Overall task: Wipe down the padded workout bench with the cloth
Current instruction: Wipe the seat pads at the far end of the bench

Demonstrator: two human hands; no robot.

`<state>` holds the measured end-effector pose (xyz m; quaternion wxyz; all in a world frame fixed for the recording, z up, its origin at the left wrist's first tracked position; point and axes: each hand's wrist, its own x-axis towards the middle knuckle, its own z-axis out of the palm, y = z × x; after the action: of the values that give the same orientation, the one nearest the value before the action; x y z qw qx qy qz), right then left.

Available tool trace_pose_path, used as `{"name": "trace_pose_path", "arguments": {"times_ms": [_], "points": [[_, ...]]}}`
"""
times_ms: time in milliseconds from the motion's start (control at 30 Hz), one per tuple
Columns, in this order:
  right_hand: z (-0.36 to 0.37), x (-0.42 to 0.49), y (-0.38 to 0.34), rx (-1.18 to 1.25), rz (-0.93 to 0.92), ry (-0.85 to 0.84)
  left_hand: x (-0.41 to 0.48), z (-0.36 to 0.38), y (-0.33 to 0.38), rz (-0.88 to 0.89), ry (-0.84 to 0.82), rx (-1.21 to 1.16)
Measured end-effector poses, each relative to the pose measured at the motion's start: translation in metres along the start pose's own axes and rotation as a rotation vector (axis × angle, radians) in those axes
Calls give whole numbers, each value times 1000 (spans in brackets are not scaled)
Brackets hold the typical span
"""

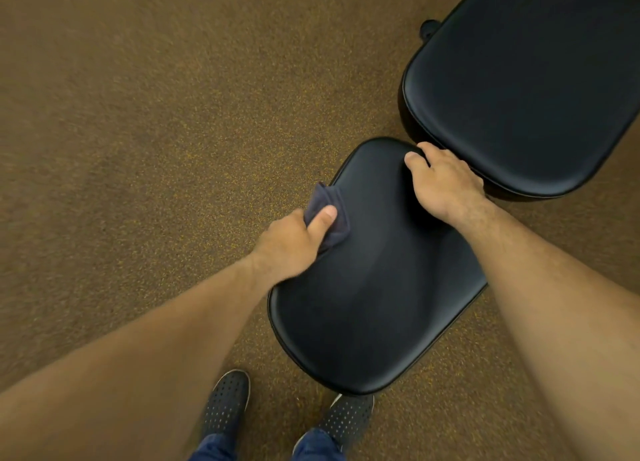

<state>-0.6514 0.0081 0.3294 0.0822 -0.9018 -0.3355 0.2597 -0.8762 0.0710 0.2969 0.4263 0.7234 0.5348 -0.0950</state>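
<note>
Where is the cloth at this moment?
In the head view, the cloth lies on the left edge of the nearer seat pad, gripped by the left hand. The right hand holds the same pad's far end.

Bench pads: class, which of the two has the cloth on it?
The nearer pad, by the shoes: the left hand holds the cloth on its left edge. The farther pad has none.

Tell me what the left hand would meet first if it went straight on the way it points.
Probably the right hand, which grips the far end of the seat pad. The left hand, holding the cloth, points up-right across bare padding toward it.
</note>
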Motion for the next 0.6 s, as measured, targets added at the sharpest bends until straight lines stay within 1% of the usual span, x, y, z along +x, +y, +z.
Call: {"name": "trace_pose_path", "arguments": {"times_ms": [33,67,100,167,233,267,333,433,500,600], "points": [[0,-1,0,-1,-2,-2,5,-1,0,-30,-41,-116],[1,-2,0,-4,-5,-7,5,-1,0,-46,-41,-173],[0,-3,0,-8,-9,-14,1,1,0,-39,-12,-155],[-2,-4,0,16,-15,-38,-18,8,-1,3,102,2],[-9,-7,0,96,-7,-67,-47,16,-4,58,202,149],[-11,-8,1,117,-8,-74,-61,19,-6,82,226,206],[-13,-13,2,84,-28,-81,-82,25,-12,70,225,264],[-13,-18,5,17,-60,-63,-93,29,-21,37,203,162],[-13,-16,2,29,-54,-48,-80,25,-26,20,228,63],[-9,-15,-2,15,-41,-35,-51,13,-30,-81,152,-28]]}}
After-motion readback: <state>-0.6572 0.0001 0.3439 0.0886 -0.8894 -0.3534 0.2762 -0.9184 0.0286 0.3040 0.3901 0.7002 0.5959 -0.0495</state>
